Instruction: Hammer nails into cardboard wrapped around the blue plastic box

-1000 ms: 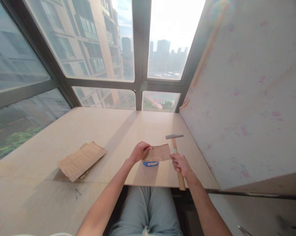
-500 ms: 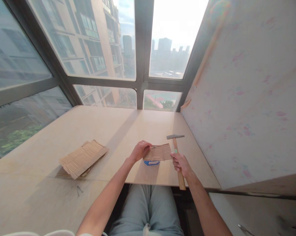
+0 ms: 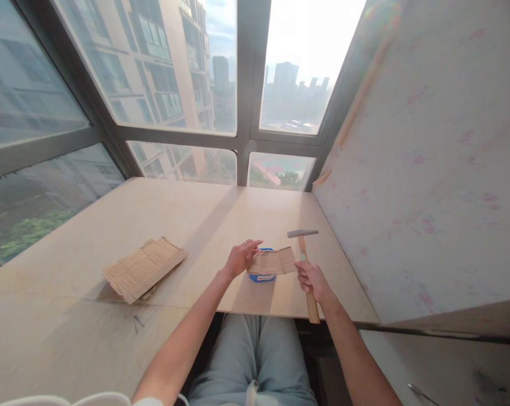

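A small piece of corrugated cardboard [image 3: 276,262] lies above a blue box [image 3: 262,278], with a few nails [image 3: 263,254] near its upper left edge. My left hand [image 3: 241,258] grips the cardboard's left end, its index finger stretched out over the nails. The wooden handle of a hammer [image 3: 303,233] is wrapped in my right hand [image 3: 312,281], the metal head pointing up and away from me. The thumb side of that hand touches the cardboard's right end. How far the box extends beneath the cardboard is hidden.
Stacked cardboard sheets [image 3: 145,269] lie to the left on the pale tabletop [image 3: 187,208]. Two loose nails [image 3: 137,322] rest in front of them. A patterned wall [image 3: 428,169] borders the right side, and framed windows [image 3: 242,101] stand behind.
My left fingers have lifted and straightened, uncovering more of the nails. The blue box's far edge now shows behind the cardboard. My right hand keeps its hold on the hammer.
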Demonstrator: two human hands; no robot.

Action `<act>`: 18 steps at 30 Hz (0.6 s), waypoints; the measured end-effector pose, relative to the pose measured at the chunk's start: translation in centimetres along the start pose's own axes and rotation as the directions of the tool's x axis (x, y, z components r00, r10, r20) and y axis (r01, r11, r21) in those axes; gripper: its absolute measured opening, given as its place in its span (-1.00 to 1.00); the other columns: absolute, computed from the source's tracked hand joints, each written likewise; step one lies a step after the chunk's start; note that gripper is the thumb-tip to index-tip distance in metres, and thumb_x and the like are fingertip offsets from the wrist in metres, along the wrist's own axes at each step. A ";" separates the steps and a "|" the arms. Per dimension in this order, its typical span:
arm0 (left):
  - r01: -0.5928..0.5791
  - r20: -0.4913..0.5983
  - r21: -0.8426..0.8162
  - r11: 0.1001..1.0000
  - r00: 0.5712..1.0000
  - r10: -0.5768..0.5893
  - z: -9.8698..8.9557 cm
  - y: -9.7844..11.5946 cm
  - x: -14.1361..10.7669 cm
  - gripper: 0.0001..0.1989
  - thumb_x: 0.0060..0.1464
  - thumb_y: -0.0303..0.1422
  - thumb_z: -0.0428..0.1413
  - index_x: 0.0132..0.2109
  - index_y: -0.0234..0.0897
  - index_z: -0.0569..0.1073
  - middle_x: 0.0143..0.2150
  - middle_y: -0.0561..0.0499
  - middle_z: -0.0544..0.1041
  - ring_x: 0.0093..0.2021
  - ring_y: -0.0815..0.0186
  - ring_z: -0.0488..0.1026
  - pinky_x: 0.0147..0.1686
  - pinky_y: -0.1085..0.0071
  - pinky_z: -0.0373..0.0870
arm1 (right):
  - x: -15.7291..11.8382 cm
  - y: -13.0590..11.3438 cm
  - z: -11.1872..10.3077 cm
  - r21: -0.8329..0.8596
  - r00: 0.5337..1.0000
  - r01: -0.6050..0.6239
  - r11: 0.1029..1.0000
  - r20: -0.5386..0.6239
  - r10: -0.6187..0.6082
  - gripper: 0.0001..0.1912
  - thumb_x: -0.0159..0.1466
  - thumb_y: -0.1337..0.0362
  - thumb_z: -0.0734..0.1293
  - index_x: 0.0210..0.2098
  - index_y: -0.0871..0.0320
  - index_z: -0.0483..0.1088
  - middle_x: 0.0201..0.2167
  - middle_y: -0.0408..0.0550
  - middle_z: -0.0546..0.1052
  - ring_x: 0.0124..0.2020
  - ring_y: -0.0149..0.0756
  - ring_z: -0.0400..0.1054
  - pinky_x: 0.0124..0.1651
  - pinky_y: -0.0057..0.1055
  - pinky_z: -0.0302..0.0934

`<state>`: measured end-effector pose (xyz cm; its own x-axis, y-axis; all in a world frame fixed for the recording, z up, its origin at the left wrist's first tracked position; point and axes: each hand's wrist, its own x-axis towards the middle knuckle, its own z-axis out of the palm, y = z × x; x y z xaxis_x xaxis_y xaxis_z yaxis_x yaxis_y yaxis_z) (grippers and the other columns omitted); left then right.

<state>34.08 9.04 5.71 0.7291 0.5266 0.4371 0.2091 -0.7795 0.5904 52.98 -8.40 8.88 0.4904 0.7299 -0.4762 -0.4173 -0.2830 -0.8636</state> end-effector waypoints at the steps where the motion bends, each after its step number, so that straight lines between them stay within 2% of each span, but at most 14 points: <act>1: -0.004 0.016 -0.015 1.000 1.000 0.004 0.0 0.0 0.0 -0.69 0.24 -0.47 -0.02 0.07 -0.21 0.45 -0.17 -0.02 0.56 -0.18 0.37 0.51 -0.18 0.45 0.39 | 0.0 0.0 0.0 -0.002 1.000 0.001 1.000 -0.002 -0.001 -0.64 0.04 0.23 0.42 -0.50 0.08 0.08 -0.72 -0.41 0.05 -0.80 -0.62 -0.19 -0.84 -0.63 -0.21; 4: 0.004 0.066 -0.091 0.996 0.998 0.002 -0.1 0.0 0.2 -0.76 0.22 -0.46 0.01 -0.02 -0.24 0.50 -0.21 -0.02 0.58 -0.20 0.35 0.51 -0.19 0.44 0.40 | -0.1 -0.1 0.2 -0.009 1.000 0.004 1.000 -0.009 -0.004 -0.63 0.04 0.22 0.42 -0.51 0.08 0.06 -0.72 -0.42 0.04 -0.80 -0.62 -0.19 -0.84 -0.62 -0.21; 7: 0.067 0.078 -0.121 0.990 0.995 -0.058 0.0 0.0 0.3 -0.79 0.18 -0.45 0.06 -0.09 -0.26 0.53 -0.20 -0.05 0.59 -0.21 0.32 0.51 -0.19 0.41 0.41 | -0.1 -0.1 0.3 -0.014 1.000 0.007 1.000 -0.008 -0.007 -0.63 0.03 0.22 0.42 -0.51 0.08 0.07 -0.72 -0.41 0.05 -0.80 -0.61 -0.18 -0.84 -0.62 -0.21; 9: 0.086 0.082 -0.096 0.992 0.994 -0.079 -0.1 0.1 0.5 -0.81 0.16 -0.46 0.06 -0.12 -0.27 0.54 -0.21 -0.06 0.59 -0.21 0.30 0.52 -0.19 0.40 0.41 | -0.1 -0.2 0.4 -0.017 1.000 0.010 1.000 -0.008 -0.010 -0.63 0.03 0.23 0.42 -0.51 0.08 0.08 -0.72 -0.41 0.06 -0.80 -0.62 -0.17 -0.84 -0.62 -0.21; 12: 0.041 0.100 -0.034 0.999 0.994 -0.038 -0.3 0.3 0.6 -0.82 0.16 -0.47 0.07 -0.16 -0.26 0.55 -0.23 -0.05 0.60 -0.22 0.30 0.51 -0.18 0.39 0.41 | -0.1 -0.2 0.4 -0.026 1.000 0.012 1.000 -0.019 -0.012 -0.64 0.03 0.23 0.42 -0.52 0.08 0.08 -0.72 -0.41 0.05 -0.80 -0.61 -0.18 -0.84 -0.62 -0.20; 18: -0.014 0.201 0.071 0.997 0.980 -0.001 -1.1 0.7 0.9 -0.77 0.19 -0.48 0.03 -0.10 -0.23 0.54 -0.20 -0.04 0.60 -0.22 0.31 0.52 -0.20 0.42 0.40 | -0.1 -0.2 0.5 -0.035 0.999 0.014 0.999 -0.034 -0.015 -0.62 0.02 0.22 0.42 -0.51 0.08 0.06 -0.73 -0.43 0.03 -0.80 -0.61 -0.18 -0.84 -0.62 -0.21</act>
<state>34.22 9.35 7.29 0.8451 0.4484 0.2912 0.2448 -0.8088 0.5347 52.63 -8.15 9.14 0.5223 0.7124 -0.4686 -0.3832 -0.2948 -0.8753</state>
